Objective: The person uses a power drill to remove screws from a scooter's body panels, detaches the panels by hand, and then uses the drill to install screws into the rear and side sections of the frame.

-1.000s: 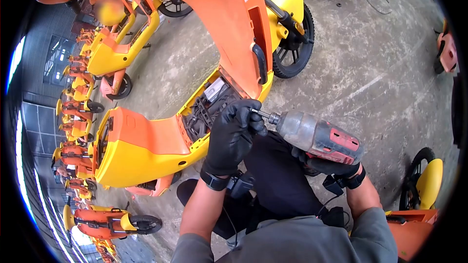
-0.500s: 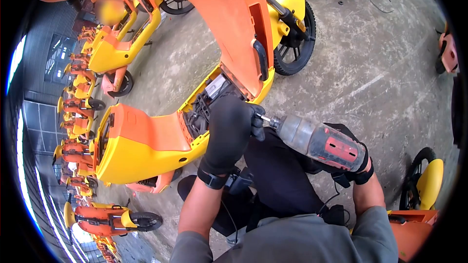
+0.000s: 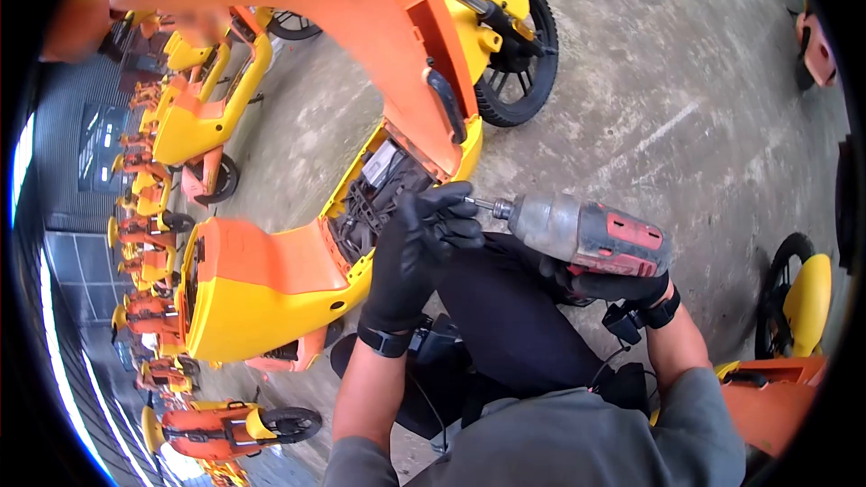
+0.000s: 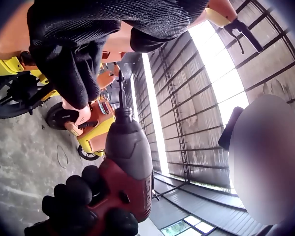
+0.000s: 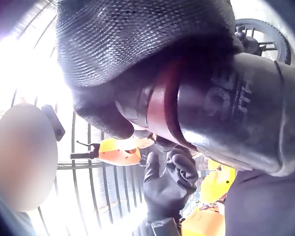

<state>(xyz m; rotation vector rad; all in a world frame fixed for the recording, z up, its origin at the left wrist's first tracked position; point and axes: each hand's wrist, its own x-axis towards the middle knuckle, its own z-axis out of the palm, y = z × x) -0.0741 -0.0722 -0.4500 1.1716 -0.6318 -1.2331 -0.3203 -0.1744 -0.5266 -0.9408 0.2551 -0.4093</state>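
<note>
My gloved right hand (image 3: 622,287) grips a red and grey impact driver (image 3: 582,230) by its handle, with the slim bit (image 3: 483,204) pointing left. In the right wrist view the right hand (image 5: 137,44) wraps round behind the grey nose. My gloved left hand (image 3: 410,252) is raised in front of the bit, its fingertips right at the bit's tip. The right wrist view shows that left hand (image 5: 167,189) with fingers loosely bent and thumb apart; nothing shows between them. Behind it, the orange and yellow scooter (image 3: 271,307) has an uncovered compartment (image 3: 383,182) of black wiring.
The scooter's front wheel (image 3: 528,63) stands beyond the hands on a concrete floor (image 3: 631,117). Rows of similar scooters (image 3: 149,243) line the left side. Another yellow and orange vehicle (image 3: 803,307) is close at the right. My bent leg (image 3: 514,307) lies under the driver.
The left hand has turned, its fingers now showing spread near the bit's tip. The driver tipped slightly and came back level. The head view has shifted, moving the scooter a little left.
</note>
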